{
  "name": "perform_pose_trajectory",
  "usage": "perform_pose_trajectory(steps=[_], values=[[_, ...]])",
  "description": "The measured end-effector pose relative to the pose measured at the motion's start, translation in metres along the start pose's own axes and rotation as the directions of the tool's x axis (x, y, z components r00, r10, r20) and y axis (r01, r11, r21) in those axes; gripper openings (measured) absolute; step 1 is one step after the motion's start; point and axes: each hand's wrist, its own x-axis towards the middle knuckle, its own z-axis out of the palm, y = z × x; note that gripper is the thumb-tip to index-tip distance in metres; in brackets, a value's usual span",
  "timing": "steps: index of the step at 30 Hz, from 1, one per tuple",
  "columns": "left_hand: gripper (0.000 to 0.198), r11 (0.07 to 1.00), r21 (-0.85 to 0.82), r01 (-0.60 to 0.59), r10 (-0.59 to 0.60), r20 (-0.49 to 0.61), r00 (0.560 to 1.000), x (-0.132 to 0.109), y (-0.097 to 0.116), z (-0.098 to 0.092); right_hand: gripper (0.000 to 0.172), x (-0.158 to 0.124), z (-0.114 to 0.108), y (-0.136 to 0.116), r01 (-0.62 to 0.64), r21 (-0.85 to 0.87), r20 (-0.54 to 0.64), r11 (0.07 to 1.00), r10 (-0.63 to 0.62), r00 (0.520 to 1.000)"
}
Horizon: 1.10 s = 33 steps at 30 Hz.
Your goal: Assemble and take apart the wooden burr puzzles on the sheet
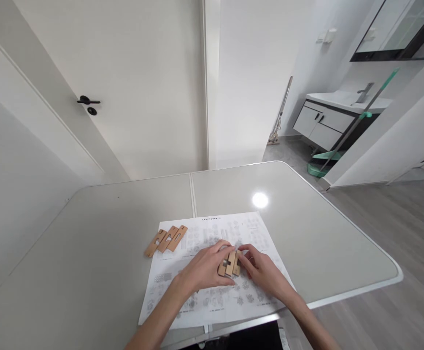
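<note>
Gripping from both sides, the two hands meet over a cluster of wooden puzzle pieces that sits on the middle of a printed instruction sheet. The left hand comes in from the lower left, its fingers bent and closed against the cluster's left side, with the thumb tucked toward the near edge. The right hand comes in from the lower right, and its fingertips press narrowly onto the cluster's right side. The pieces in the cluster are flat, notched slats of light brown wood, standing side by side and touching; how they interlock is hidden by the fingers.

Three loose wooden slats, each with a slot cut in it, lie side by side and slanted at the sheet's far left corner, partly on the paper and partly on the grey table, well apart from the hands. A seam runs down the table's middle, and a ceiling light glints on its surface.

Beyond the table stands a white door with a black handle. To the right, a doorway shows a vanity cabinet with a basin and a green-handled broom and dustpan on the floor.
</note>
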Motion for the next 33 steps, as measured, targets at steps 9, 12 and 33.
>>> perform_pose_trajectory(steps=[9, 12, 33], values=[[0.054, 0.997, -0.071, 0.033, -0.040, -0.100, 0.994, 0.002, -0.005, 0.011, 0.038, -0.008, 0.002, 0.008, 0.039, 0.109, 0.001, 0.993, -0.039, 0.999], [0.052, 0.996, -0.075, 0.052, -0.062, -0.132, 0.989, 0.001, -0.004, 0.014, 0.040, -0.009, 0.003, 0.010, 0.047, 0.140, -0.026, 0.989, -0.044, 0.999], [0.047, 0.755, -0.149, 0.638, -0.538, -0.697, 0.474, -0.132, -0.042, 0.002, 0.044, -0.017, 0.016, 0.033, 0.077, 0.057, -0.148, 0.995, -0.068, 0.987]])
